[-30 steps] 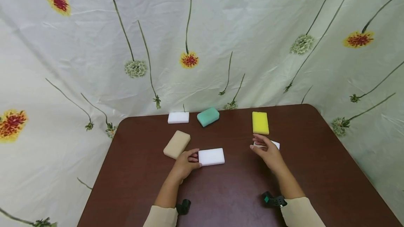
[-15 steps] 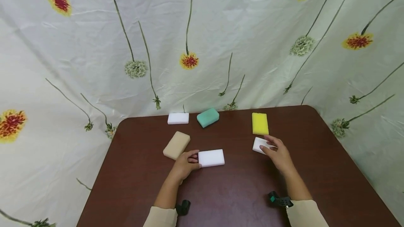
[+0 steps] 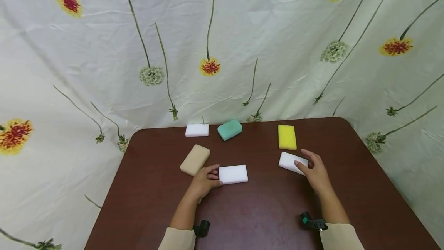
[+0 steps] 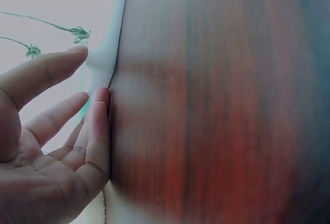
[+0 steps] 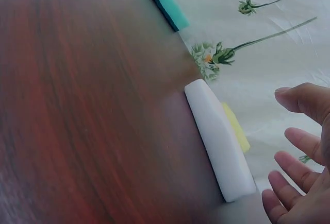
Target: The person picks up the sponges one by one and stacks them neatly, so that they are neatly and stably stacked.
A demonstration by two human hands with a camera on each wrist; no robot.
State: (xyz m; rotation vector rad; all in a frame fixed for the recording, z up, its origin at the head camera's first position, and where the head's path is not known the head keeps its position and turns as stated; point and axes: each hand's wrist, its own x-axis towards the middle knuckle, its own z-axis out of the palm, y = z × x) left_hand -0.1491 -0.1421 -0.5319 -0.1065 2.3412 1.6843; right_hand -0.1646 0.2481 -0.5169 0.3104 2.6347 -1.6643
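Observation:
My left hand rests on the table at the left end of a white sponge block. Its thumb and fingers are spread apart there; in the left wrist view the left hand has loosely bent fingers, and whether it touches the block is hard to tell. My right hand is just right of another white sponge block, its thumb over that block's right end in the head view. From the right wrist, the right hand shows parted fingers beside the white block, holding nothing.
A yellow sponge lies behind the right white block. Along the back edge are a third white block and a green sponge. A beige sponge lies by my left hand. A flowered cloth hangs behind the table.
My right hand has drawn back to the right, uncovering more of the white block beside the yellow sponge. The left hand and its white block have stayed in place.

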